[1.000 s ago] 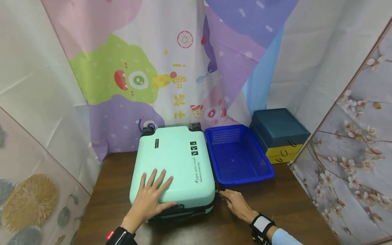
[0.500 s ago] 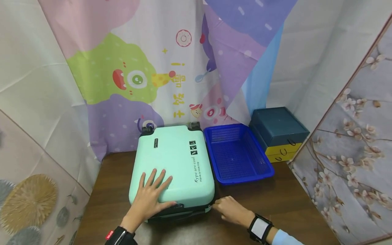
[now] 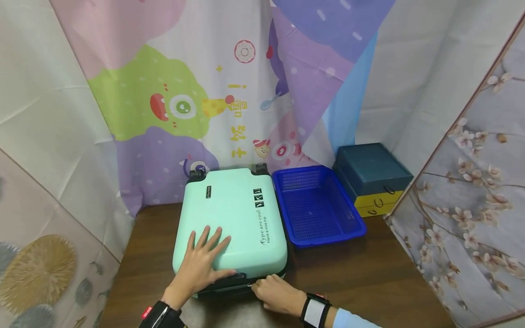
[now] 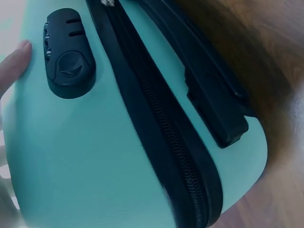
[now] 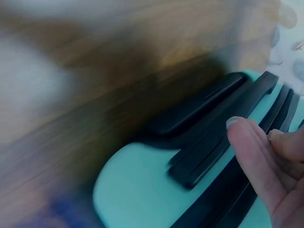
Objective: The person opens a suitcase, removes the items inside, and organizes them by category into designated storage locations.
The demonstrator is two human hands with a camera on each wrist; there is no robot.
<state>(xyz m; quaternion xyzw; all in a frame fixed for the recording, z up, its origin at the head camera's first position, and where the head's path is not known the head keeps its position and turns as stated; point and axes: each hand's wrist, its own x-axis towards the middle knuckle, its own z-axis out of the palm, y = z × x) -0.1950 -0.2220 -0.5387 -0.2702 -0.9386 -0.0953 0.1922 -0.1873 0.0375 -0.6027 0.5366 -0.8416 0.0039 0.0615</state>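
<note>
A mint-green suitcase lies flat on the wooden table in the head view. My left hand rests on its lid near the front edge, fingers spread. At the front side, my right hand pinches a small metal zipper pull, mostly covered by the fingers. The left wrist view shows the black zipper with its teeth meshed along the visible stretch, a combination lock above it and a black carry handle below. Fingers and thumb of the right hand come together over the zipper band in the right wrist view.
A blue plastic basket stands right of the suitcase. Behind it to the right are stacked boxes, a dark teal one over yellow. Printed curtains hang behind the wooden table.
My right hand has moved with the zipper pull from the suitcase's right side, round the front right corner, leftward along the front. My left hand has stayed in place on the lid.
</note>
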